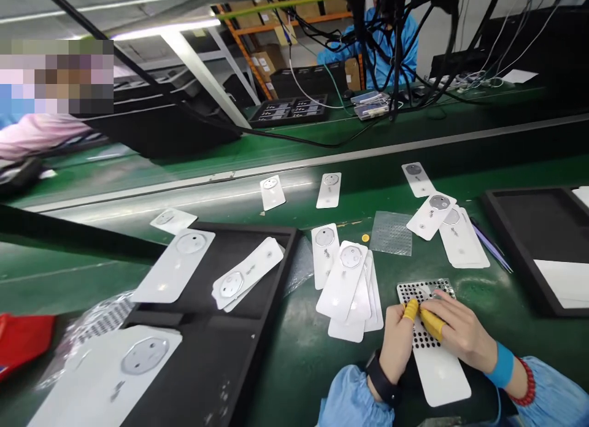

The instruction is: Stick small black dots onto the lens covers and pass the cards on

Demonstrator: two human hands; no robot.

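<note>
A transparent sheet of black dots (444,284) lies over the upper part of a white phone-shaped panel (442,378) in front of me. My left hand (398,338), with a yellow finger cot on one digit, is closed at the sheet's left edge. From the right, my right hand (462,332) reaches over the sheet, its yellow-covered thumb and fingers bent together close to the left thumb. Anything between those right fingertips is too small or hidden to make out. Left of my hands, several white panels (343,286) with round camera-like prints lie in an overlapping pile.
Black trays (276,292) (510,230) flank the work area, the left one bearing white panels (175,267). Purple tweezers (492,248) lie beside another panel stack (464,240). Clear film (391,233) rests mid-table. Dark cables (391,46) hang ahead; people sit across the bench.
</note>
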